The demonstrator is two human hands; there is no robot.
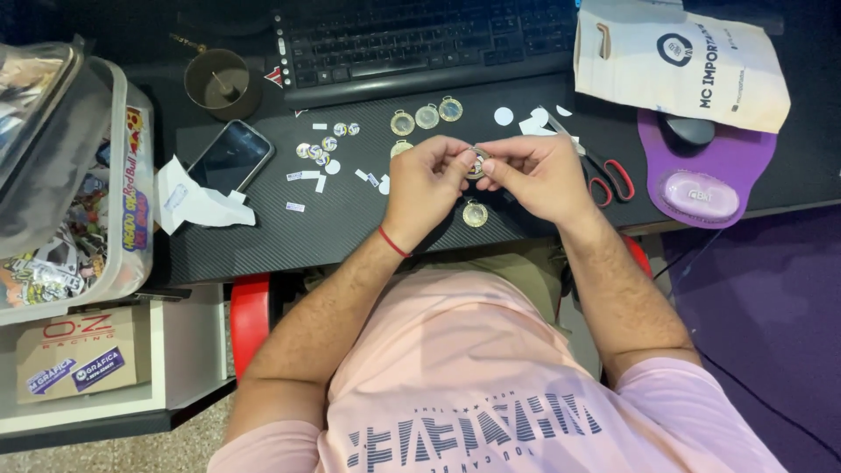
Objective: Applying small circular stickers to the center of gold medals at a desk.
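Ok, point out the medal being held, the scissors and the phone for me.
medal (477, 164), head view, on its round face between both hands' fingertips.
scissors (618, 180), head view, on a red handle loop.
phone (230, 158), head view, middle of its dark screen.

dim, warm light, sharp centre, soft edges.

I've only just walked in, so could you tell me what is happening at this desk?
A person seated at a black desk holds a small round gold medal between both hands, left hand and right hand, fingertips meeting on it. Another medal lies just below the hands, and three more sit in a row near the keyboard. Small round stickers and paper scraps are scattered beside a phone; scissors lie to the right.
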